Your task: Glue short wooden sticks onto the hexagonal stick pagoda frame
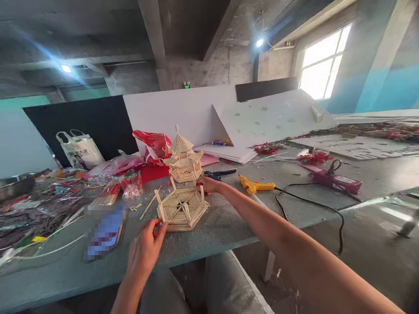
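- Head view: hexagonal stick frame (197, 210) on the table (225, 226), before the stick pagoda (184, 165).
- Left hand (147, 244): thumb and forefinger pinching its near-left corner.
- Right hand (211, 185): at the far-right posts; finger closure unclear.

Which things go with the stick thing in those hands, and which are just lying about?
Probably part of the job:
- Stick frame, with the left hand and right hand at it
- Stick tower behind it
- Loose sticks
- Yellow glue gun

Probably just lying about:
- White bag
- Red plastic bag
- Red bits on the right
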Demonstrator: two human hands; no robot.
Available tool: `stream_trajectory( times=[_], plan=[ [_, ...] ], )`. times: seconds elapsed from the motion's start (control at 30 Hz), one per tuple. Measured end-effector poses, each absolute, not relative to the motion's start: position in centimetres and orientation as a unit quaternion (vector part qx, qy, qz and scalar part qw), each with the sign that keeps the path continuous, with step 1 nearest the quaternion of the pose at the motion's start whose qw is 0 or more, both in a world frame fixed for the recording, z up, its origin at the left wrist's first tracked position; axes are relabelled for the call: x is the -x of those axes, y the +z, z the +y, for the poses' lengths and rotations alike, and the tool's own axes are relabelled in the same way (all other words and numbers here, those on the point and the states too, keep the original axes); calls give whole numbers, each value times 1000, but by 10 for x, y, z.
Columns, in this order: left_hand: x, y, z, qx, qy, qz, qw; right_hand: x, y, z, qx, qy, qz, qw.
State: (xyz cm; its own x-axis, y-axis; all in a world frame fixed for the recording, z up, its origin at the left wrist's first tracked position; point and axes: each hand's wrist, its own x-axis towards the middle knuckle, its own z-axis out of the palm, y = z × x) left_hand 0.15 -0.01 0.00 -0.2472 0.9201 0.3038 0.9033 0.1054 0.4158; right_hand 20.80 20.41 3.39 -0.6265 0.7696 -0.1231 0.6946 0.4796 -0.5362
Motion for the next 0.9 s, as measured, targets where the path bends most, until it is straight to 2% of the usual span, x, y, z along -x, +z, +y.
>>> stream_trajectory(
  times=[0.37,0.7,0.9],
  plan=[
    [5,2,2,-582,282,763,-5,-201,43,185,440,224,-862,116],
    [48,37,41,-547,369,734,157,-176,81,198,468,251,-846,45],
    [54,42,46,-527,407,717,208,-169,92,195,497,226,-837,41]
  ],
)
